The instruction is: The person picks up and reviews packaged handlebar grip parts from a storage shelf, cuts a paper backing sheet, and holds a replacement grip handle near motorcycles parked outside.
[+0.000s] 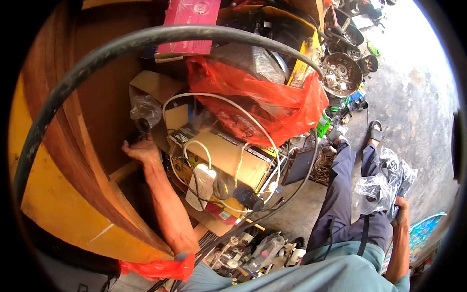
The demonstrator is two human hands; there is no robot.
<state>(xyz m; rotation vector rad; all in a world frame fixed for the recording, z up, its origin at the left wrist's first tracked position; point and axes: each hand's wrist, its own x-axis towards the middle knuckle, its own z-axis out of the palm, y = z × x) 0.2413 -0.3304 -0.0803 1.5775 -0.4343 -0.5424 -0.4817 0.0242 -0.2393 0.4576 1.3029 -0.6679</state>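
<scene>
My left hand (142, 150) reaches into a wooden cabinet (116, 104), its fingers loosely bent and apart, with nothing visible in the palm. Just beyond its fingertips lies a clear plastic bag (146, 110) with a dark round part at its near end; I cannot tell whether they touch. Behind that bag is an open cardboard flap (156, 85). Low at the right, beside my thigh, my right hand (401, 210) is closed on a crumpled clear plastic bag (384, 182) holding black parts.
A thick black hose (160, 33) arches across the front. Right of my left arm are cardboard boxes (238, 158), a white power strip (202, 185) with looped cables, and a red plastic bag (272, 117). A pan of metal parts (343, 73) sits on the floor.
</scene>
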